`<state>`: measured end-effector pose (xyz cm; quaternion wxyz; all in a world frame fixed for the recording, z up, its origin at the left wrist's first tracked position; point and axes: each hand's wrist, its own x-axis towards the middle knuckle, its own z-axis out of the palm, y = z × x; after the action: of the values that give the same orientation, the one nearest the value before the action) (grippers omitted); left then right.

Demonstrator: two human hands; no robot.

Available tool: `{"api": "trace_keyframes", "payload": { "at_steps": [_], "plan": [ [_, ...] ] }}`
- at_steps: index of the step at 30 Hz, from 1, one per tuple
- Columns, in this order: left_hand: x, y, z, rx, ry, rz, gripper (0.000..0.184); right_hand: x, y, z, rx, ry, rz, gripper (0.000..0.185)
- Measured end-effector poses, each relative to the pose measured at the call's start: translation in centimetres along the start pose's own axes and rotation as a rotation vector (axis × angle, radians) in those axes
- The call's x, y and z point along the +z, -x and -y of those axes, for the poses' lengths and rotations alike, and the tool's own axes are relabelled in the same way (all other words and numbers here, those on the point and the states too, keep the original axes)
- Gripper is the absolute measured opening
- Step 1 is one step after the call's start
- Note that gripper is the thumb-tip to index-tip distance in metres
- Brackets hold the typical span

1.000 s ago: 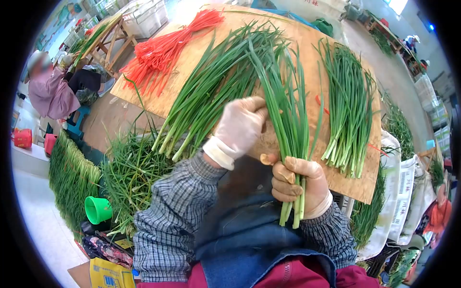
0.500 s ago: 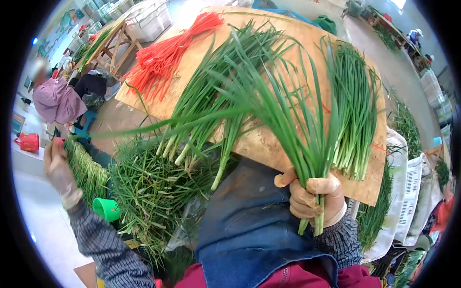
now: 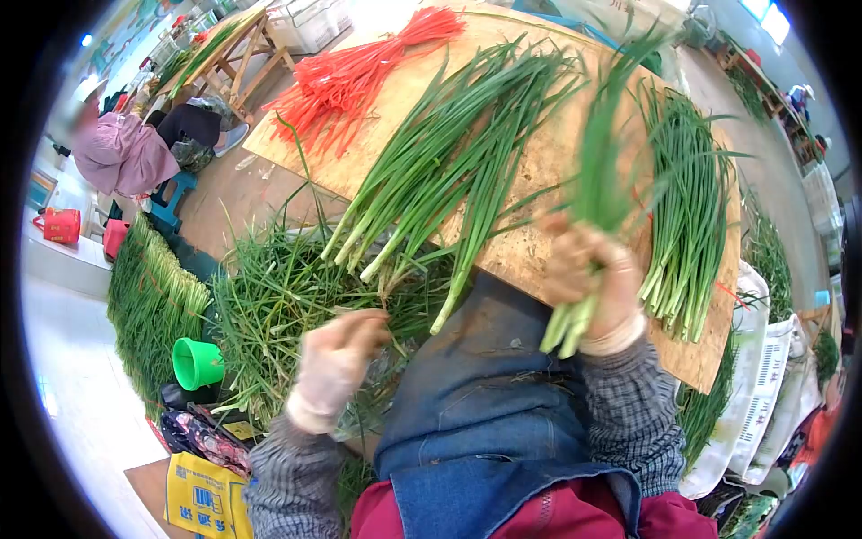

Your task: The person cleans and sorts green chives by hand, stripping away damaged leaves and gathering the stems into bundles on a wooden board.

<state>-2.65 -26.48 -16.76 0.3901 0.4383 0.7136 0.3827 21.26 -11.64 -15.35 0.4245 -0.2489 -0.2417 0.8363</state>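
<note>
My right hand (image 3: 597, 274), in a thin pale glove, is wrapped round a small bunch of Chinese chives (image 3: 603, 171) near its pale stem ends. The leaves point up and away over the board and are smeared by motion. My left hand (image 3: 339, 355), gloved too, hovers over the heap of loose chive leaves and trimmings (image 3: 278, 314), its fingers loosely bent and nothing visible in them. Between the hands, a spread of chives (image 3: 449, 171) lies on the wooden board (image 3: 521, 260), stems toward me. A second, thicker pile of chives (image 3: 687, 216) lies at the board's right.
Red ties (image 3: 359, 85) lie at the board's far left. A green bucket (image 3: 196, 363), stacked chives (image 3: 157, 287) and a yellow bag (image 3: 202, 499) stand at left. White crates (image 3: 759, 395) are at right. A person in pink (image 3: 126, 157) sits at upper left.
My left hand has come in from the far left to the front of the trimmings heap. My right hand has lifted the chives slightly forward, their leaves now drawn together and upright.
</note>
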Motion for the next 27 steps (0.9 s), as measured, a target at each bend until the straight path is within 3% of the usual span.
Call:
{"api": "trace_keyframes", "payload": {
  "at_steps": [1,2,3,5,8,14,27],
  "plan": [
    [1.5,-0.9,0.2,0.065,-0.066,0.114,0.030,-0.3,-0.2,-1.3,0.194,-0.092,-0.032,0.028],
    [2.9,-1.7,-0.9,-0.179,0.142,0.160,0.031,-0.7,0.1,-2.7,0.280,-0.118,-0.110,0.025],
    [3.8,-2.6,-1.0,-0.182,0.220,0.223,0.033,-0.6,0.5,-3.6,0.332,-0.074,-0.162,0.024],
    [5.2,-3.7,-2.3,-0.335,0.417,0.240,0.031,-0.4,0.8,-4.6,0.331,0.026,-0.216,0.024],
    [6.6,-4.0,-1.6,-0.324,0.696,0.176,0.024,0.9,1.0,-4.8,0.218,0.200,-0.337,0.015],
    [6.6,-1.3,-3.3,-0.342,0.649,0.226,0.020,1.3,0.9,-5.7,0.168,0.291,-0.294,0.006],
    [7.0,-2.4,-3.2,-0.361,0.720,0.176,0.016,1.1,1.4,-5.3,0.175,0.328,-0.350,0.011]
  ]
}}
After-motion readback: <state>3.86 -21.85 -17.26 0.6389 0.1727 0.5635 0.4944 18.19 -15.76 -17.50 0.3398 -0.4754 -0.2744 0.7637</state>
